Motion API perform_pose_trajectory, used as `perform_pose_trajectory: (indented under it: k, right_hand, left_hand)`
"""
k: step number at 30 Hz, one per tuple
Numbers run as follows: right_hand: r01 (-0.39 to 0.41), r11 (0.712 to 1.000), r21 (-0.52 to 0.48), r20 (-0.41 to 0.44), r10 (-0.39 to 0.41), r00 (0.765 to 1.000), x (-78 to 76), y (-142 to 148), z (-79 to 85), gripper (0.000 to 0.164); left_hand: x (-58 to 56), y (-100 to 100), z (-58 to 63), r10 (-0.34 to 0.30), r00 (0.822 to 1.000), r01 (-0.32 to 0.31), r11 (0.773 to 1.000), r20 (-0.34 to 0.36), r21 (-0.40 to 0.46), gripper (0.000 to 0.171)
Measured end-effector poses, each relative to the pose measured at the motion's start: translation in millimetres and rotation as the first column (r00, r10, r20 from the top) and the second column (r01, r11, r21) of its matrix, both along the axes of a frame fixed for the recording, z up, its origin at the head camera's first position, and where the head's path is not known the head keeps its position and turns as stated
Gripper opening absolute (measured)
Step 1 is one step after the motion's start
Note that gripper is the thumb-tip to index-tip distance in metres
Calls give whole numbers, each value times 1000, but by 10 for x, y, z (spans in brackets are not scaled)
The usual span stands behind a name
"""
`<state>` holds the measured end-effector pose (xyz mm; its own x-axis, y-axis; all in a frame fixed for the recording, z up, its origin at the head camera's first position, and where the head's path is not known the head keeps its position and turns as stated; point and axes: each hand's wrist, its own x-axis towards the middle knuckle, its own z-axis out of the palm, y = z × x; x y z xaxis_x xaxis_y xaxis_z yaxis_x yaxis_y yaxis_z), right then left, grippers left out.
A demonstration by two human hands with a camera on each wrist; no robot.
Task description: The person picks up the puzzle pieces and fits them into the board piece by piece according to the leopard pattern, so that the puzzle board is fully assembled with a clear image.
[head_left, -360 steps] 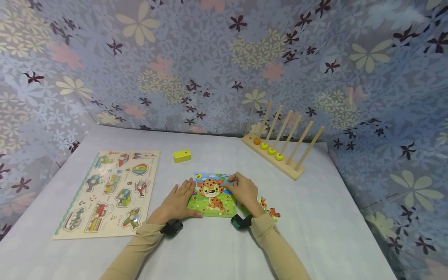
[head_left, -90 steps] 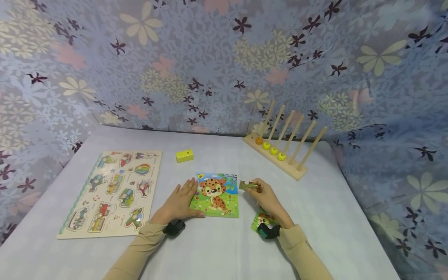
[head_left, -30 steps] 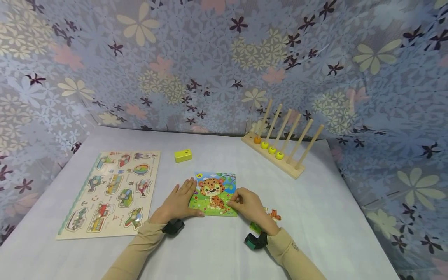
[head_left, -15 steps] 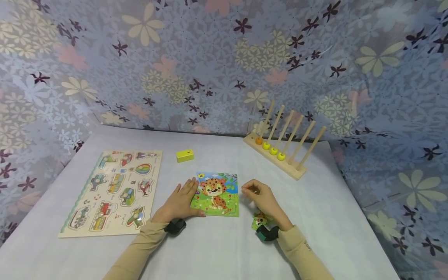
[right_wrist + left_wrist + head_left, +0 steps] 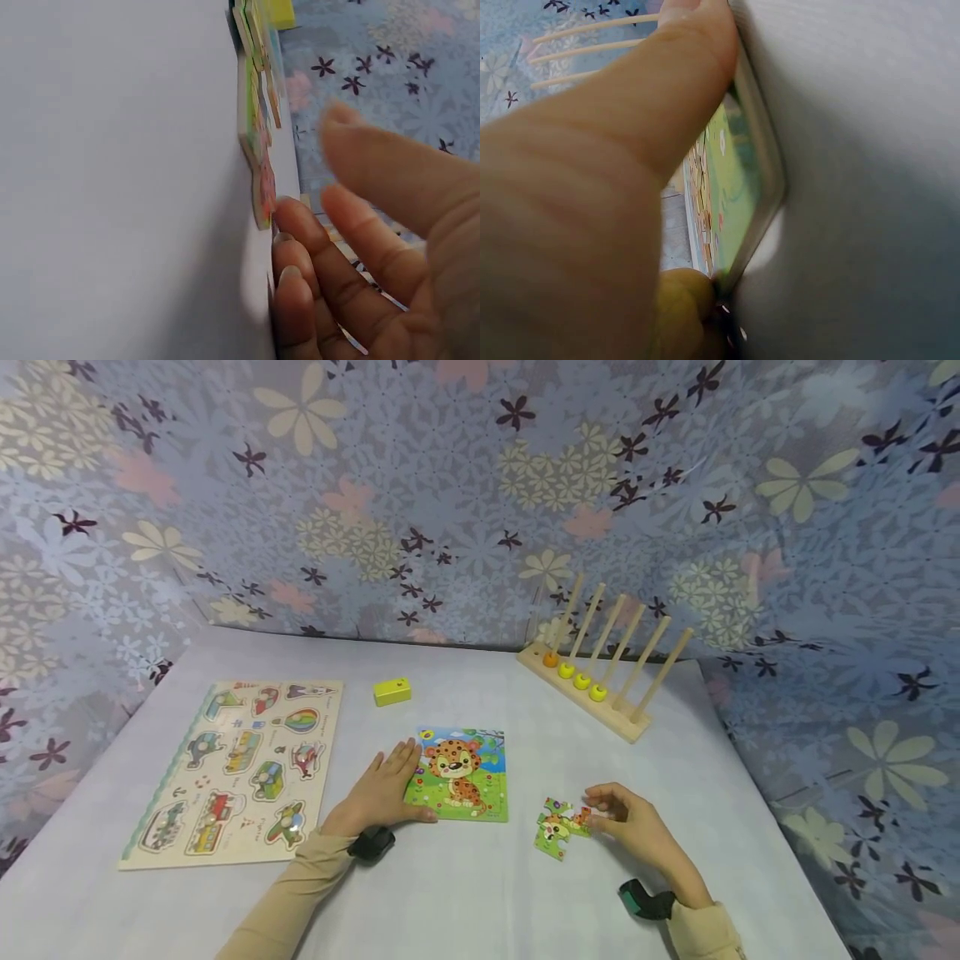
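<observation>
A leopard picture puzzle (image 5: 456, 774) lies on the table, also seen edge-on in the left wrist view (image 5: 739, 172). My left hand (image 5: 382, 789) rests along its left side, fingers straight, with the thumb at the lower left corner. To the right of the puzzle lies a small group of loose puzzle pieces (image 5: 553, 832), green with orange spots. My right hand (image 5: 633, 825) is beside their right edge, fingers loosely bent and thumb apart. In the right wrist view its fingertips come close to the nearest piece (image 5: 264, 196), and nothing is gripped. Whether they touch it I cannot tell.
On the left lies a wooden peg board (image 5: 236, 772) with vehicle pictures. A yellow block (image 5: 392, 692) sits behind the puzzle. At the back right stands a wooden rack (image 5: 585, 693) with upright rods and a few orange and yellow beads. Flowered cloth (image 5: 450, 527) hangs behind the table.
The right hand held a puzzle piece beside the puzzle, then pressed at the puzzle's lower right. Now it has moved right to the loose pieces, without that piece. The left hand stays put.
</observation>
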<state>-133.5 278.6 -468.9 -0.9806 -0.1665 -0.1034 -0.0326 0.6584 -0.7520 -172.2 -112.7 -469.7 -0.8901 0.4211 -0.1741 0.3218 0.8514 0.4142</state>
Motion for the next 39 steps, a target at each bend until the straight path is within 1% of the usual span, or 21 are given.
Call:
perform_pose_trajectory:
  k: [2,4,7,9,12,14,17,19,21,22,24,27,29,30,31,32,35,37,39]
  right_hand:
    - [-25,999,24,-12,25,1000,59,23,2,45]
    - [-41,998,41,-35,43,998,90,23,-1,50]
    - [-76,995,58,-79,80,994,107,4,-5,51]
    - [-82,995,61,-82,87,993,103,-8,-13,49]
    - [-76,994,81,-75,82,994,59,-40,-13,45]
    - [-60,993,101,-79,69,994,14,-67,-14,38]
    - [-22,989,147,-123,40,992,-61,-117,-7,29]
    - [-4,985,171,-137,28,990,-120,-163,9,22]
    - [9,984,176,-139,16,990,-191,-223,33,21]
    - [10,986,165,-127,11,992,-229,-262,52,20]
    - [-5,993,121,-97,17,995,-315,-355,83,17]
    - [-34,999,18,-65,35,997,-426,-529,117,21]
    - [-69,995,-75,-45,65,997,-483,-664,135,30]
    - [-85,988,-128,-36,81,996,-506,-733,139,36]
    - [-103,977,-186,-26,100,995,-518,-804,152,41]
    - [-112,963,-244,-8,114,994,-530,-877,154,43]
    - [-116,908,-402,41,144,989,-526,-1070,138,40]
    - [-102,876,-471,70,152,986,-505,-1179,101,35]
    - [-81,855,-513,94,150,984,-480,-1273,42,31]
  left_hand:
    - [-4,-5,2,0,1000,0,1000,-4,-8,112]
    - [-5,-6,11,1,1000,-1,1000,-7,-8,111]
    - [5,-2,24,-3,1000,3,1000,-9,-3,111]
    - [13,2,31,-5,1000,5,1000,-6,2,111]
    - [24,3,31,-1,1000,1,1000,-3,6,110]
    - [26,5,29,3,1000,-3,1000,-3,7,110]
    - [22,6,26,2,1000,-2,1000,-7,6,110]
    - [18,6,24,1,1000,-1,1000,-6,8,110]
    - [14,4,20,0,1000,0,1000,-4,9,110]
    - [14,4,21,0,1000,0,1000,-4,9,110]
    - [12,4,18,1,1000,-1,1000,-4,12,110]
    - [13,5,24,-2,1000,3,1000,-11,9,110]
    - [12,6,25,-5,1000,5,1000,-15,5,110]
    - [15,7,28,-5,1000,5,1000,-18,6,110]
    - [18,8,30,-5,1000,5,1000,-16,7,111]
    - [20,7,29,-5,1000,5,1000,-17,5,111]
    - [24,10,27,-7,1000,7,1000,-17,-8,110]
    - [23,14,28,-7,1000,7,1000,-11,-22,110]
    - [22,16,33,-8,1000,8,1000,-14,-24,110]
